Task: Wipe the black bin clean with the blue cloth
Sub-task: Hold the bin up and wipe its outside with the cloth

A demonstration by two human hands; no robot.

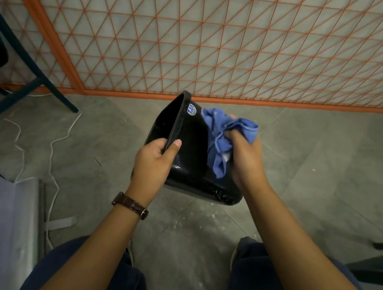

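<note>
Left hand (pixel 155 159) grips the tilted bin (pixel 190 149) by its rim, steadying it; right hand (pixel 244 161), closed around the cloth (pixel 222 137), presses it against the bin's outer wall.

Both forearms were bare, with no sleeves showing anywhere along them. The left hand (pixel 153 162) was bare too, without rings or a glove, and so was the right hand (pixel 245 161). A wristwatch (pixel 130 205) sat on the left wrist: its strap was dark brown leather with a grained, slightly glossy surface, and a small metal fitting showed at the edge nearest the camera. The watch face itself was turned out of sight. The right wrist carried nothing. Dark navy trousers (pixel 257 274) covered both legs, the cloth plain and unpatterned.
</note>
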